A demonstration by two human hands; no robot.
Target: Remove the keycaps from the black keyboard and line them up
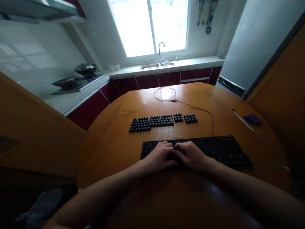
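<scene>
A black keyboard [228,152] lies on the wooden table in front of me, its cable leaving the back edge. My right hand [190,154] is over its middle, thumb and forefinger pinched on a small black keycap [176,147]. Beside it, my left hand [160,156] rests on the left half of the keyboard, fingers stretched forward and thumb apart; its fingertips come close to the keycap. Behind the keyboard, loose black keycaps [160,121] are laid out in rows and blocks. A small wire piece [177,137] sits by the keyboard's back edge, partly hidden.
The thin black cable [195,107] loops across the far part of the round-ended table [109,143]. To the right lie a slim white stick with a dark tip [243,120] and a purple cloth-like item [253,119]. Beyond are a sink [150,66], a stove and a fridge [259,41].
</scene>
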